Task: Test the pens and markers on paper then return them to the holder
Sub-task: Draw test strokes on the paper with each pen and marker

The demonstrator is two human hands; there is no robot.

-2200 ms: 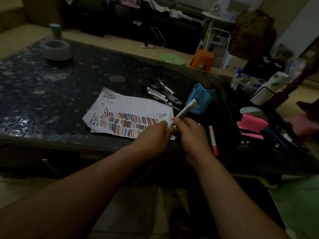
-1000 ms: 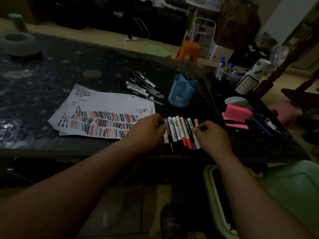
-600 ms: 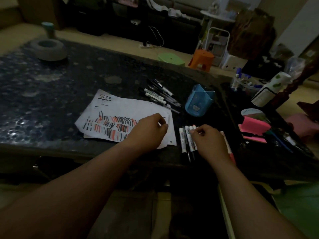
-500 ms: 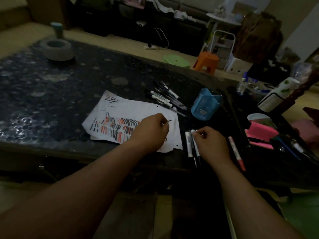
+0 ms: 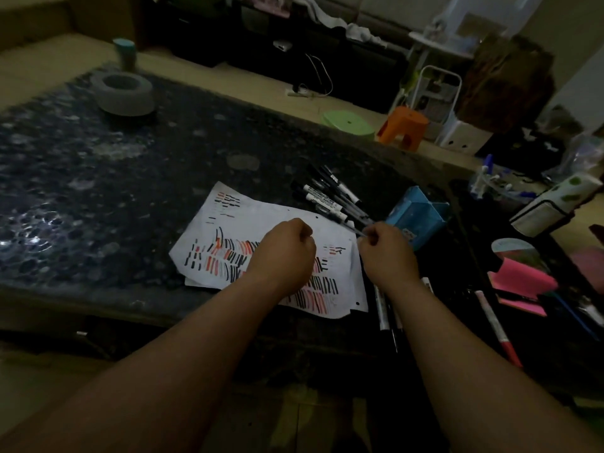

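A white paper (image 5: 261, 212) covered in black and red test strokes lies on the dark table (image 5: 98, 197). My left hand (image 5: 284, 253) rests on the paper as a loose fist, with nothing visible in it. My right hand (image 5: 387, 256) is at the paper's right edge and pinches the near end of a thin pen (image 5: 354, 227) from the pile of pens and markers (image 5: 330, 197). The blue holder (image 5: 416, 220) stands just right of that hand. Two markers (image 5: 381, 308) lie under my right wrist, and a red-capped marker (image 5: 496, 325) lies further right.
Pink sticky notes (image 5: 519, 276) and a white bottle (image 5: 555, 204) crowd the table's right side. A grey ring-shaped bowl (image 5: 122, 93) sits at the far left. Beyond the table stand an orange stool (image 5: 403, 125) and a green lid (image 5: 346, 122).
My right hand has left the markers at the front edge and moved up to the pen pile, taking hold of a thin pen. My left hand stays on the paper.
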